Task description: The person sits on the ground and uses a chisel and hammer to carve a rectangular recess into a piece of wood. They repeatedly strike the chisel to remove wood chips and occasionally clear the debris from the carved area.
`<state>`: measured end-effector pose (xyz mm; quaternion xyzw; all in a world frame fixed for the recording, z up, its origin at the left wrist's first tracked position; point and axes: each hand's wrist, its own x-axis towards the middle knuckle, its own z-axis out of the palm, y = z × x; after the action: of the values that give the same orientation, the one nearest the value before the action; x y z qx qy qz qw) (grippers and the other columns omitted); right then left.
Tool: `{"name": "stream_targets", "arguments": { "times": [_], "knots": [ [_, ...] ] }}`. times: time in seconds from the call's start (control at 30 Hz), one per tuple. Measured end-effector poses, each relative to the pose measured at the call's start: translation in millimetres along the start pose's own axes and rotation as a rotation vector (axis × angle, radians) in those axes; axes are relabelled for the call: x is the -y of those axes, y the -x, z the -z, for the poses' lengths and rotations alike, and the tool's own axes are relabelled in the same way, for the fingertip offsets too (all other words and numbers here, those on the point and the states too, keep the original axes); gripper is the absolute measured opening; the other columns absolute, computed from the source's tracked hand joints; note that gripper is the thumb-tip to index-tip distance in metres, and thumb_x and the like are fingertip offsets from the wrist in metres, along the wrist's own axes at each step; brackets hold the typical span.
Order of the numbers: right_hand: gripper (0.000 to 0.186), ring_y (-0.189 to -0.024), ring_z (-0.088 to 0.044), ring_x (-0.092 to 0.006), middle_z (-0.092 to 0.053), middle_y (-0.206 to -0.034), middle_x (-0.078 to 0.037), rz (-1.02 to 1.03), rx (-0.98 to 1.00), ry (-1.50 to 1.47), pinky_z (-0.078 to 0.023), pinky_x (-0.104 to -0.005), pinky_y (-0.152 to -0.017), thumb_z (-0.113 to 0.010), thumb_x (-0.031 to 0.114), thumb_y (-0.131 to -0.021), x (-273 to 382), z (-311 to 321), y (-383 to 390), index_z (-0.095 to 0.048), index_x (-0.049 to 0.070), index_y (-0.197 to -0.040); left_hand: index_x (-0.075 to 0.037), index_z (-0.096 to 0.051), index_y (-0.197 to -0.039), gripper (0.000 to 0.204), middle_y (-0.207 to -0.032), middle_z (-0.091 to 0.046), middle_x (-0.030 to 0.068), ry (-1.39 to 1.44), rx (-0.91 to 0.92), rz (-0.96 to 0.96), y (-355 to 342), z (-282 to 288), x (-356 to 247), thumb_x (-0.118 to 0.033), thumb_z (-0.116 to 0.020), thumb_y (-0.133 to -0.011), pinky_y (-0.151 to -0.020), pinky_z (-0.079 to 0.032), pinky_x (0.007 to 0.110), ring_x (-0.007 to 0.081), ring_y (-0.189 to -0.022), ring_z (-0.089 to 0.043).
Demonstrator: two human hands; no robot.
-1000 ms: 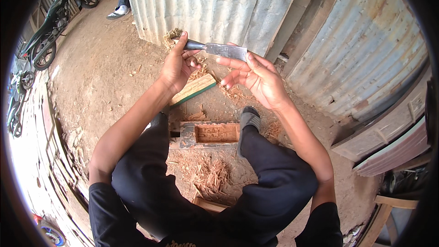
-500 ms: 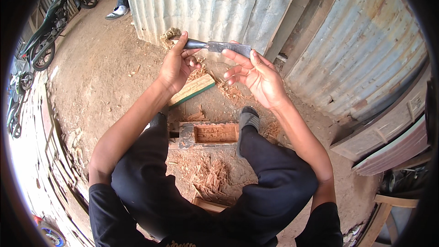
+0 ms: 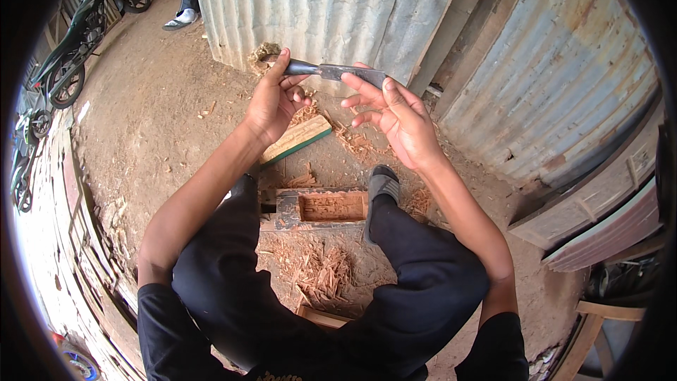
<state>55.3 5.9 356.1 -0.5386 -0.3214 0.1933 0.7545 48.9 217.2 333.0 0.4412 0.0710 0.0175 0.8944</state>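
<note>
A wide-bladed chisel point(image 3: 351, 75) is held level in the air in front of me, its frayed handle end to the left. My left hand point(image 3: 273, 99) is closed on its dark handle, thumb on top. At the blade's far right end, my right hand point(image 3: 400, 116) pinches the metal between thumb and fingers, the lower fingers spread loosely. Below, between my feet, lies a dark wooden block point(image 3: 285, 208) with a rectangular hollow carved into it, rough inside.
Reddish wood shavings point(image 3: 321, 268) are heaped near my legs. A pale plank with a green edge point(image 3: 300, 137) lies beyond the block. Corrugated metal sheets point(image 3: 296, 7) stand ahead, motorcycles point(image 3: 67, 77) at left. Another person's foot point(image 3: 181, 20) shows far left.
The blade has turned slightly in my fingers, so its flat face shows at a different tilt. Both hands stay almost in place; the block has not moved.
</note>
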Motion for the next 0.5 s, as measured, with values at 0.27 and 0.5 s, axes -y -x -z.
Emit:
{"name": "stream_targets", "arguments": {
  "times": [0.27,0.5],
  "knots": [
    [0.048,-0.096,-0.057,-0.0192,-0.056,-0.118,-0.018,0.013,-0.061,0.023,-0.047,-0.0297,-0.077,-0.034,0.032,-0.097,0.5,-2.0,-2.0,-0.041,-0.005,-0.126,-0.011,-0.053,-0.080,0.031,-0.069,-0.060,0.0004,0.010,-0.001,-0.002,-0.2,-1.4,-0.7,-0.040,-0.049,-0.091,-0.053,-0.045,0.027,0.0074,-0.048,-0.043],
    [0.049,-0.096,-0.057,-0.0192,-0.056,-0.116,-0.018,0.017,-0.068,0.021,-0.047,-0.0295,-0.076,-0.035,0.034,-0.097,-0.5,1.7,-2.1,-0.042,-0.005,-0.126,-0.011,-0.053,-0.080,0.031,-0.068,-0.060,0.0000,0.001,-0.002,-0.006,-1.8,-1.8,1.5,-0.039,-0.048,-0.091,-0.053,-0.044,0.027,0.0076,-0.048,-0.042]
  ]
}}
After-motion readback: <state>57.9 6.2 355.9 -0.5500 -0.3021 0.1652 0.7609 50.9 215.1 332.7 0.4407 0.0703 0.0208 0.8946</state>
